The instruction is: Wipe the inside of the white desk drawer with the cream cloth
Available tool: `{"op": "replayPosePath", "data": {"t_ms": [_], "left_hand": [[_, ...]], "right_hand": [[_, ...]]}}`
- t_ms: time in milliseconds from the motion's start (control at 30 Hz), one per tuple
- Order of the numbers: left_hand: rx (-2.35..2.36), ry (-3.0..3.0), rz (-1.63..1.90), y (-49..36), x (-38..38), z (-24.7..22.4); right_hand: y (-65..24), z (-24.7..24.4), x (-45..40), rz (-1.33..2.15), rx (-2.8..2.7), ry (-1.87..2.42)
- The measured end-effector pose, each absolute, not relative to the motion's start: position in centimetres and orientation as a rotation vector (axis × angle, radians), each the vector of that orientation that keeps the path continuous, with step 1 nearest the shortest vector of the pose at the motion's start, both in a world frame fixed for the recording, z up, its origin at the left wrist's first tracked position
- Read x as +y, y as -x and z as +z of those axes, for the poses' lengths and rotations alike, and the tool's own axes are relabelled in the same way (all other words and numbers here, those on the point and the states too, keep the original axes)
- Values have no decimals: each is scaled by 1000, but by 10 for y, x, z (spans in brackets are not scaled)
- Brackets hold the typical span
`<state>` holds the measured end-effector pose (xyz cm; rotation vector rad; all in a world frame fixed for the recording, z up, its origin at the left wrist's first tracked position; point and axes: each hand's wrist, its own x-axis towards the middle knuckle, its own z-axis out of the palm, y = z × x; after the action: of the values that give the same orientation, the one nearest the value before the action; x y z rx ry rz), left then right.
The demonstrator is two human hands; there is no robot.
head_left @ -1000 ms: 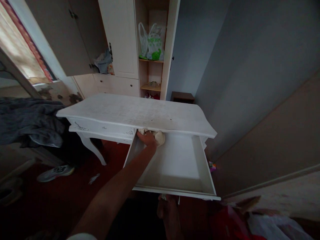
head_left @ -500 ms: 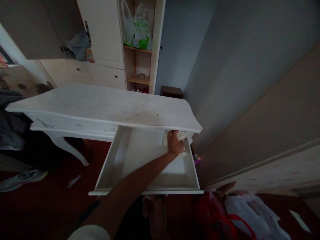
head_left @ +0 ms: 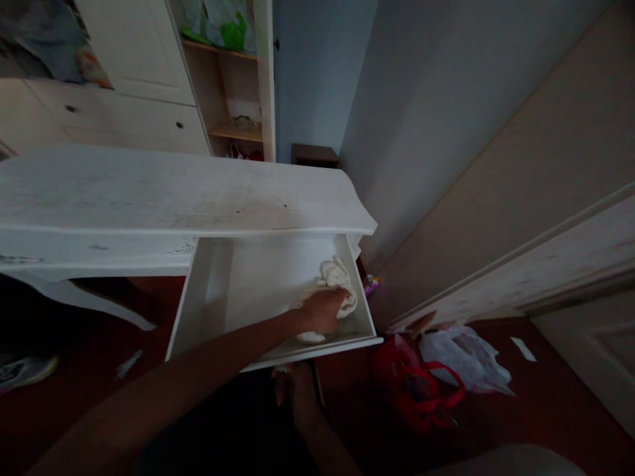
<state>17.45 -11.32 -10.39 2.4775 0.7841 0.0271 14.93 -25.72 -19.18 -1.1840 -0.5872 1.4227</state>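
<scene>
A white drawer [head_left: 262,271] stands pulled out from a white desk [head_left: 198,188] with a worn top. Inside the drawer, near its front right corner, my left hand [head_left: 321,311] is closed on a crumpled off-white cloth [head_left: 336,272]. Part of the cloth bunches beyond the fingers and part shows below the hand, against the drawer's bottom. My right hand [head_left: 297,390] is under the middle of the drawer front, its fingers curled at a small pale knob, which the fingers mostly cover.
A red bag [head_left: 404,390] and a white plastic bag [head_left: 469,360] lie on the dark red floor at right. A wall [head_left: 446,132] runs close along the desk's right side. Behind the desk stands a white cabinet [head_left: 143,66] with open shelves. A shoe [head_left: 30,371] lies at left.
My left hand has brought the cloth from the drawer's back right corner toward its front. The view has turned right and down. My right hand stays at the drawer front.
</scene>
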Motion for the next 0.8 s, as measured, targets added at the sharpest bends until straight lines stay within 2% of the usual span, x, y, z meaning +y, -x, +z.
{"op": "replayPosePath", "data": {"t_ms": [167, 367, 500, 667, 800], "left_hand": [[562, -2430, -29, -163, -128, -96], [527, -2397, -123, -145, -118, -85], [576, -2400, -198, -98, -115, -79], [785, -2469, -456, -23, -122, -63], [931, -2620, -315, 24, -126, -50]], "right_hand": [[-149, -189, -256, 1409, -639, 1237], [-154, -194, -255, 1416, -678, 1289], [-154, -202, -257, 1392, -671, 1291], [-152, -207, -259, 1374, -654, 1241], [-156, -203, -258, 1411, -617, 1233]]}}
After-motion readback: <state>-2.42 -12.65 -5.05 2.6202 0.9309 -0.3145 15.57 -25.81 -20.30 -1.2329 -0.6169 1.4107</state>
